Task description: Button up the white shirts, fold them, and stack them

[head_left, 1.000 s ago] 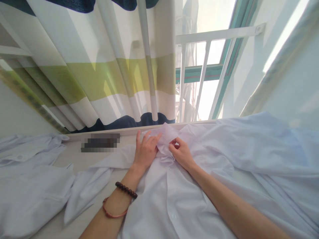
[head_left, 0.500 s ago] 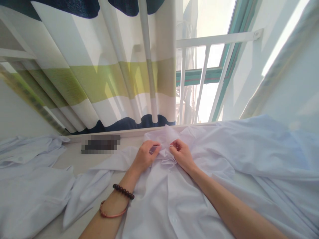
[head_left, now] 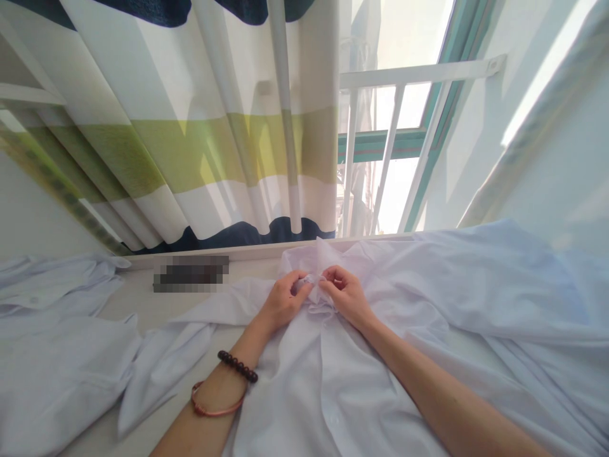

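A white button-up shirt lies spread out before me, its collar end toward the far edge and its button placket running down the middle. Both hands pinch the front of it just below the collar. My left hand holds a bunched fold of the shirt between thumb and fingers. Close beside it, my right hand grips the other front edge the same way. Whether a button sits between the fingertips is too small to tell. A dark bead bracelet and a thin reddish bangle circle my left wrist.
More white garments lie at the left. A pixelated dark object rests near the raised far edge. Beyond it hang a striped curtain and a white railing by a window. White cloth covers the right side.
My left hand has shifted slightly right, bringing its fingertips nearer my right hand. The right fingertips have edged left, and the cloth between them is more gathered.
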Demonstrator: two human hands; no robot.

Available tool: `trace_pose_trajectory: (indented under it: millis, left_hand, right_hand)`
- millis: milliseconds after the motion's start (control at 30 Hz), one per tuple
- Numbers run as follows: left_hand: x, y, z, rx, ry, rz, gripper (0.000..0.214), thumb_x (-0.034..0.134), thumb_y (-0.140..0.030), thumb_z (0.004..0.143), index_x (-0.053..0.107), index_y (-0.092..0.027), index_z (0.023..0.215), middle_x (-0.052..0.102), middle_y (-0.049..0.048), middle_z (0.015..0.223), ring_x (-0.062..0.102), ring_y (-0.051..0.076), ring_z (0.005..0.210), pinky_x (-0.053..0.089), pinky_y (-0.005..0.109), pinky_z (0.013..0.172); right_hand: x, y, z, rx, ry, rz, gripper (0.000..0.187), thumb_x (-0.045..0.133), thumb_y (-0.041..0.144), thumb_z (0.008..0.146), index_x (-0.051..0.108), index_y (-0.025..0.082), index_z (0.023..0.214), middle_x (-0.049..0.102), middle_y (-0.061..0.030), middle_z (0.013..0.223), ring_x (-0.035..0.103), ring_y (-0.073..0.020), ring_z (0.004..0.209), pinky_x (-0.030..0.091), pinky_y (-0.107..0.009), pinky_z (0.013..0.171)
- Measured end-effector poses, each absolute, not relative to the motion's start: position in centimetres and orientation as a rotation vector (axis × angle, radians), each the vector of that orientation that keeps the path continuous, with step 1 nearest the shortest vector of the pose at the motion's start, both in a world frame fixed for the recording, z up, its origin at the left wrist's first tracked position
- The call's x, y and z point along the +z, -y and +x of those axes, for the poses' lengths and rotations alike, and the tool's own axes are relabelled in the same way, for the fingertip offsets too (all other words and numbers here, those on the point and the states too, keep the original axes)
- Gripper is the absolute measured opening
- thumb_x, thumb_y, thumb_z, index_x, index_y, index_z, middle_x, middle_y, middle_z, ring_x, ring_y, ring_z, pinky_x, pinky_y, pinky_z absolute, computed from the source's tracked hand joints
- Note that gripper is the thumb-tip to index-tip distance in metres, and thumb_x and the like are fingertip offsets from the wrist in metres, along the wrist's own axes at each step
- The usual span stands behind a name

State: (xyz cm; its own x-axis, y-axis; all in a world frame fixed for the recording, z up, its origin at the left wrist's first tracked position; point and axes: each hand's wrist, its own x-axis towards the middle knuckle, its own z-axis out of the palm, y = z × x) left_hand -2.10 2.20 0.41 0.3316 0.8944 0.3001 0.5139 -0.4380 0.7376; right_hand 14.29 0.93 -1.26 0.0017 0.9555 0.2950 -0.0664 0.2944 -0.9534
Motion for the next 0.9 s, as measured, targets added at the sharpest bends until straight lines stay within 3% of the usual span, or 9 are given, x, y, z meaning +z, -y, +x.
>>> trace_pose_trajectory:
  millis: [200, 400, 500, 667, 900]
  left_hand:
    - [0.6, -2.4, -2.7, 0.817, -0.962, 1.755, 0.025, 0.057, -0.037, 0.079, 0.064, -0.013, 0.081, 0.059, -0.0007, 0.069, 0.049, 0.012, 0.062, 0.037, 0.022, 0.059]
    - [0.4, -2.7, -3.5, 0.764, -0.926, 1.656, 0.030, 0.061, -0.040, 0.079, 0.069, -0.011, 0.081, 0.050, -0.0033, 0.058, 0.038, 0.008, 0.053, 0.028, 0.021, 0.051]
    - [0.5, -2.7, -3.8, 0.791, -0.886, 1.592, 0.029, 0.064, -0.039, 0.078, 0.071, -0.011, 0.077, 0.047, -0.0046, 0.053, 0.035, 0.007, 0.051, 0.027, 0.021, 0.050]
    - [0.6, -2.7, -3.4, 0.750, -0.887, 1.530, 0.031, 0.066, -0.041, 0.078, 0.074, -0.012, 0.089, 0.065, 0.0010, 0.070, 0.053, 0.012, 0.065, 0.039, 0.022, 0.062]
    - [0.7, -2.7, -3.0, 0.753, -0.953, 1.536, 0.033, 0.067, -0.043, 0.076, 0.075, -0.012, 0.083, 0.068, 0.0027, 0.072, 0.054, 0.012, 0.063, 0.040, 0.021, 0.059]
  right_hand:
    - [-1.2, -1.1, 14.7, 1.234, 1.178, -0.880, 0.025, 0.068, 0.039, 0.071, 0.053, 0.021, 0.077, 0.043, 0.0092, 0.049, 0.033, -0.0067, 0.040, 0.023, -0.021, 0.040]
    - [-1.3, -1.1, 14.5, 1.197, 1.199, -0.860, 0.027, 0.075, 0.038, 0.066, 0.058, 0.018, 0.074, 0.058, 0.0026, 0.065, 0.049, -0.0103, 0.057, 0.039, -0.023, 0.053]
    - [-1.5, -1.1, 14.4, 1.085, 1.257, -0.937, 0.024, 0.074, 0.037, 0.067, 0.060, 0.018, 0.073, 0.059, 0.0009, 0.068, 0.051, -0.0119, 0.060, 0.041, -0.025, 0.057]
    - [-1.4, -1.1, 14.5, 1.091, 1.264, -0.956, 0.015, 0.070, 0.030, 0.066, 0.063, 0.018, 0.071, 0.058, 0.0024, 0.065, 0.049, -0.0109, 0.056, 0.039, -0.024, 0.054]
    - [-1.2, -1.0, 14.7, 1.215, 1.153, -0.889, 0.008, 0.068, 0.024, 0.063, 0.065, 0.018, 0.066, 0.058, 0.0039, 0.057, 0.048, -0.0102, 0.053, 0.038, -0.024, 0.052]
